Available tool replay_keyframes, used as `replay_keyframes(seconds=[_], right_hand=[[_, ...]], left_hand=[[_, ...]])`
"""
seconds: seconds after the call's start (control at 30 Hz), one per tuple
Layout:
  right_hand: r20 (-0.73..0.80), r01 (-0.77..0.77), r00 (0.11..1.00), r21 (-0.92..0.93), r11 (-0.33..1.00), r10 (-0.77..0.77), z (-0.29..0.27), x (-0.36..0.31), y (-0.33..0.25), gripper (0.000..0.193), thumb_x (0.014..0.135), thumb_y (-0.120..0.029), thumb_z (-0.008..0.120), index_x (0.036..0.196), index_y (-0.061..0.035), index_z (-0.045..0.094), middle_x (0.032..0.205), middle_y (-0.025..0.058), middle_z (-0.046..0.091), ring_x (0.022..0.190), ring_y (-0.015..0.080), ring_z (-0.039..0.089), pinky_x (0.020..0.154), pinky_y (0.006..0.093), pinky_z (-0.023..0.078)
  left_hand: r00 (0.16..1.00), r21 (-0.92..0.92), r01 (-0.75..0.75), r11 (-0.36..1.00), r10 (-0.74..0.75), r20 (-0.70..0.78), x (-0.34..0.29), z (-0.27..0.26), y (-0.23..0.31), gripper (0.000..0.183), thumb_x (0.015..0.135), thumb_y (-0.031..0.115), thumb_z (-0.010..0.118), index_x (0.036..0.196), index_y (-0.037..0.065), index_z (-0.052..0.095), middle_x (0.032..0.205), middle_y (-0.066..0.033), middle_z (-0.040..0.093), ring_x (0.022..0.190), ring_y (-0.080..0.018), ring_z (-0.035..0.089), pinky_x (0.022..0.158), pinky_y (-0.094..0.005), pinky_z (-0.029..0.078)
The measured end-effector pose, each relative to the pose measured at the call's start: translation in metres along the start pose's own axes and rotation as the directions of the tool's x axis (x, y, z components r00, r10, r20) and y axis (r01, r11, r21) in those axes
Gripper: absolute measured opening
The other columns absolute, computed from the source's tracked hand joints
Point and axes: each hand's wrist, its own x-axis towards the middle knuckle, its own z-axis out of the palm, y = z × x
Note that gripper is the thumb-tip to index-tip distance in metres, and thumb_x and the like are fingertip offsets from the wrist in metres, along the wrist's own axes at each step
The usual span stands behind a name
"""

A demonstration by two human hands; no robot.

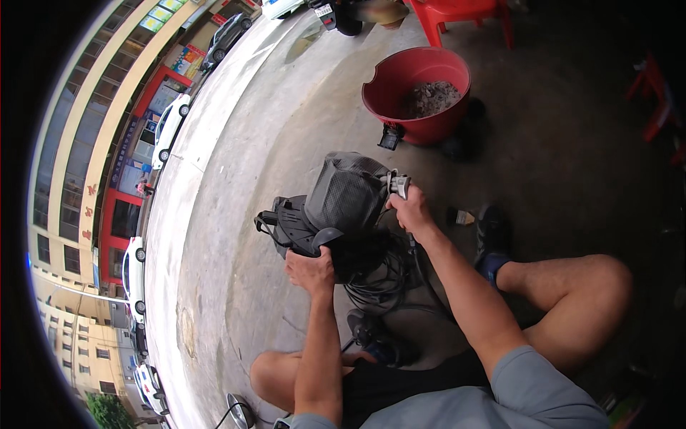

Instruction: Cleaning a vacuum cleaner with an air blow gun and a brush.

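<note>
A dark grey, boxy part with a mesh-like surface [346,189] is in front of me, at the middle of the view. Against its left side sits a black plastic housing [289,220] with a looped handle. My left hand [311,270] is closed on the near edge of that housing, with some fingers hidden beneath it. In my right hand [413,213] is a silver metal gun-shaped tool [399,184], its front end close to the grey part's right side. A coiled black hose or cable [382,282] hangs or lies below, between my legs.
Beyond my hands stands a red tub [418,129] with grey debris inside and a black piece at its rim. A flat brush [461,216] lies by my right shoe [493,239]. Red plastic chair [461,16] at the back. Parked cars [170,129] line the street to the left.
</note>
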Motion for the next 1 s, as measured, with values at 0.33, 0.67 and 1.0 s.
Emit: replay_keyframes(seconds=[0.33, 0.67, 1.0], right_hand=[[0.468, -0.188, 0.860, -0.077, 0.979, 0.202, -0.007, 0.004, -0.049, 0.018, 0.085, -0.011, 0.055, 0.101, -0.0040, 0.057, 0.072, 0.0041, 0.063, 0.040, 0.0102, 0.046, 0.033, 0.0297, 0.033], [0.161, 0.306, 0.941, -0.023, 0.952, -0.299, 0.043, 0.032, -0.066, 0.018, 0.083, -0.006, 0.053, 0.099, 0.0001, 0.057, 0.072, 0.0097, 0.067, 0.041, 0.0156, 0.050, 0.037, 0.0335, 0.040], [0.455, 0.004, 0.883, -0.249, 0.968, 0.114, 0.026, 0.060, -0.056, 0.021, 0.084, -0.011, 0.057, 0.103, -0.0012, 0.057, 0.075, 0.0139, 0.067, 0.060, 0.0246, 0.063, 0.056, 0.0372, 0.047]], left_hand=[[0.996, -0.056, -0.071, 0.996, 0.068, -0.054, -0.004, 0.001, -0.019, 0.083, 0.074, 0.036, 0.074, 0.137, -0.005, 0.040, 0.133, -0.0251, 0.051, 0.131, -0.0414, 0.042, 0.108, -0.0565, 0.031], [0.994, -0.026, -0.097, 0.995, 0.095, -0.053, -0.007, 0.002, -0.013, 0.084, 0.073, 0.037, 0.074, 0.137, -0.005, 0.040, 0.133, -0.0246, 0.049, 0.131, -0.0410, 0.041, 0.109, -0.0559, 0.030], [0.990, 0.001, -0.089, 0.996, 0.088, -0.109, -0.005, 0.002, -0.025, 0.084, 0.074, 0.035, 0.076, 0.137, -0.006, 0.040, 0.132, -0.0265, 0.051, 0.129, -0.0426, 0.043, 0.108, -0.0515, 0.035]])
